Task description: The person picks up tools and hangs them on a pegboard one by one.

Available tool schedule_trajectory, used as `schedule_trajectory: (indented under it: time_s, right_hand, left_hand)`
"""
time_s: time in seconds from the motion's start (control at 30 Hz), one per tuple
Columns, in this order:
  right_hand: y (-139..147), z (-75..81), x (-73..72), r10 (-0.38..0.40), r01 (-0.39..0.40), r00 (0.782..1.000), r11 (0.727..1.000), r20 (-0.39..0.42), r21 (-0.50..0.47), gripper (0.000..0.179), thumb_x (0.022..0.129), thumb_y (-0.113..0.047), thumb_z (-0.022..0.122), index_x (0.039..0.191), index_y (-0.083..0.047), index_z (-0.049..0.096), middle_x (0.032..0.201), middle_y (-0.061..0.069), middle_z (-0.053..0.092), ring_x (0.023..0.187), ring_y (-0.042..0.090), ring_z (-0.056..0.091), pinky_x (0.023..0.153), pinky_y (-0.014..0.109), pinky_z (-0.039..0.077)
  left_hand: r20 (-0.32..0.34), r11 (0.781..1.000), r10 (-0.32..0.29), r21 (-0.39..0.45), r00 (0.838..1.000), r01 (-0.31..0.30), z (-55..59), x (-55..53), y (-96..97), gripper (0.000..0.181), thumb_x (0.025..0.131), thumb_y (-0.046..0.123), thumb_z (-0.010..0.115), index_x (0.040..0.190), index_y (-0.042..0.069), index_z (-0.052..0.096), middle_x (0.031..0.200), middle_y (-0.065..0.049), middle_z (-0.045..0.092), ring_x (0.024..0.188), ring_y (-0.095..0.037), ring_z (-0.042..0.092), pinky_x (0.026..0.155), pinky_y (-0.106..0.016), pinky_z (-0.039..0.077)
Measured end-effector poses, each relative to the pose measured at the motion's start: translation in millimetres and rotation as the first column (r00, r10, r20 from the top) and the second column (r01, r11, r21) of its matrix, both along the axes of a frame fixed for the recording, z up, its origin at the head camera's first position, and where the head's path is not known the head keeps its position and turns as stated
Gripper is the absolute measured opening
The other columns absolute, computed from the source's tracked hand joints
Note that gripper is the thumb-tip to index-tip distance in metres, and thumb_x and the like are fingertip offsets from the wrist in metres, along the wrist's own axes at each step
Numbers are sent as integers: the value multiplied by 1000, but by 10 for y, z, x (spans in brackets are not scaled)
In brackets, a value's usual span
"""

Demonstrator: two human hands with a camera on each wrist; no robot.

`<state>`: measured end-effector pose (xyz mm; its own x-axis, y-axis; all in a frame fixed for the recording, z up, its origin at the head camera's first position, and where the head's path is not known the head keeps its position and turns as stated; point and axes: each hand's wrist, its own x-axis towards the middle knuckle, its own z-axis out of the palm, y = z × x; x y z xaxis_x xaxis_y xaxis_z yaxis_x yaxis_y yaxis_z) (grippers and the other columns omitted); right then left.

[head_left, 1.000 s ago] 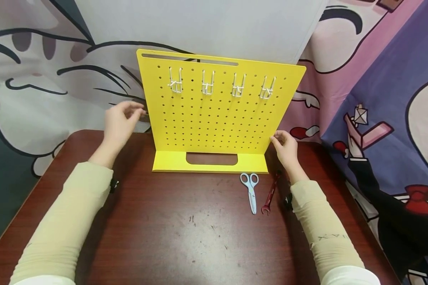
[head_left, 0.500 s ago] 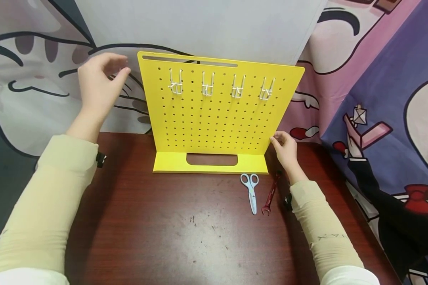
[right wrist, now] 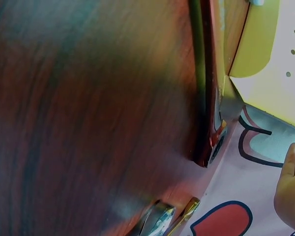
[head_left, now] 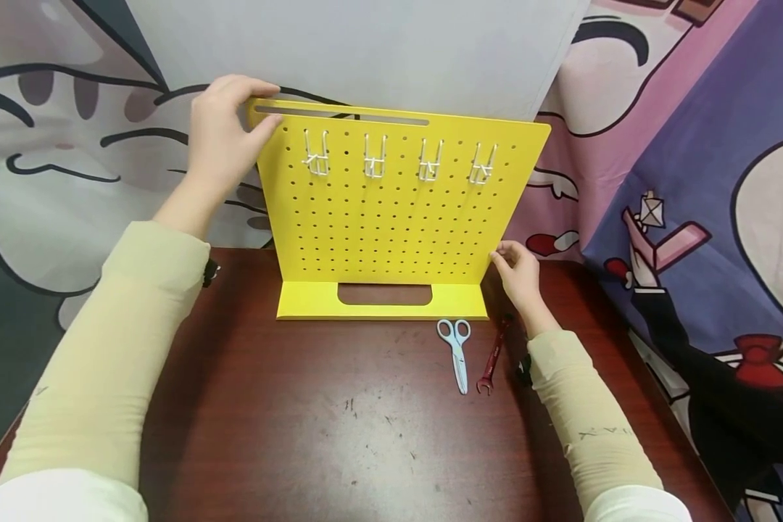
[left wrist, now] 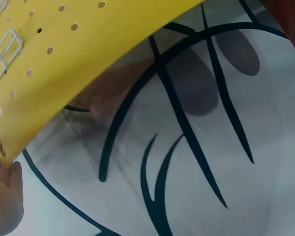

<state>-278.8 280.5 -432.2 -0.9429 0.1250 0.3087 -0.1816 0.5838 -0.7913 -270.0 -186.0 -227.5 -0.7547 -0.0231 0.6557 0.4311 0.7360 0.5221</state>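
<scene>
A yellow pegboard [head_left: 378, 217] stands upright on its flat base at the back of the table. Several white wire hooks [head_left: 373, 165] hang in a row near its top. My left hand [head_left: 225, 134] is at the board's upper left corner, thumb in front and fingers over the top edge, gripping it. Low on the right edge, my right hand [head_left: 520, 274] pinches the board between thumb and fingers. Light blue scissors [head_left: 456, 355] lie just in front of the base. A dark red open-ended wrench [head_left: 494, 359] lies to their right, near my right wrist.
The brown table [head_left: 313, 435] has dark scuff marks. Behind it hangs a cartoon-printed cloth [head_left: 59, 188], with a white panel [head_left: 365, 51] directly behind the board. In the right wrist view, a shiny metal object [right wrist: 160, 216] lies close to the wrench, partly cut off.
My left hand rises from beside the board's left edge, swings out left, then comes in to grip the upper left corner. My right hand stays on the right edge.
</scene>
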Motion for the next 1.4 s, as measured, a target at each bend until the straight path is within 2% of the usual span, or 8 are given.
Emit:
schedule_trajectory:
  time_s: [0.17,0.3,0.63,0.9,1.03,1.23,1.4]
  right_hand:
    - [-13,8,-7,1,-1,1000,1000,-2,10,23,105,-8,65,120,8,67,112,24,70,91,1,54,79,6,42]
    - [-19,15,-20,1,-1,1000,1000,-5,3,22,104,-8,66,120,8,67,112,25,70,91,2,54,79,6,42]
    - [-13,23,10,-14,14,1000,1000,10,-22,24,103,-8,67,121,9,67,113,25,70,90,-6,54,82,5,43]
    - [155,1,68,-16,15,999,999,52,32,24,103,-14,68,117,5,72,113,24,73,86,-6,56,79,8,44]
    - [286,12,113,-38,36,998,999,40,37,26,102,-16,70,118,4,74,106,14,75,82,-10,56,76,8,45]
    - [475,109,198,-53,52,998,998,19,42,25,99,-11,73,118,5,75,97,3,73,79,-12,57,73,4,46]
    - [643,157,285,-64,63,998,997,25,55,25,98,-10,74,116,6,76,86,-19,68,77,-15,57,74,2,45]
  left_hand:
    - [20,998,-5,-60,1000,7,19,-52,71,32,101,15,73,132,8,73,136,-11,72,135,-27,60,121,-36,40]
    - [18,997,-8,-70,1000,9,11,-87,108,31,100,14,73,130,7,74,133,-13,73,132,-29,61,119,-38,41]
    - [-42,1000,-14,-28,999,13,-79,-154,179,29,98,11,75,126,2,74,127,-17,74,126,-33,61,116,-38,41]
    - [-63,1000,-14,6,998,14,-140,-152,232,28,99,11,74,126,3,74,125,-15,73,121,-31,59,111,-35,41]
    - [-67,1000,-6,18,998,8,-172,-145,248,27,99,10,73,126,3,74,125,-14,72,122,-30,57,111,-32,40]
    - [-108,1000,-2,27,994,5,-208,-143,248,26,99,9,72,124,2,74,124,-16,72,122,-32,57,111,-34,41]
    - [-123,1000,6,27,992,-3,-223,-147,236,26,99,9,73,124,1,74,124,-17,72,122,-33,57,112,-34,41]
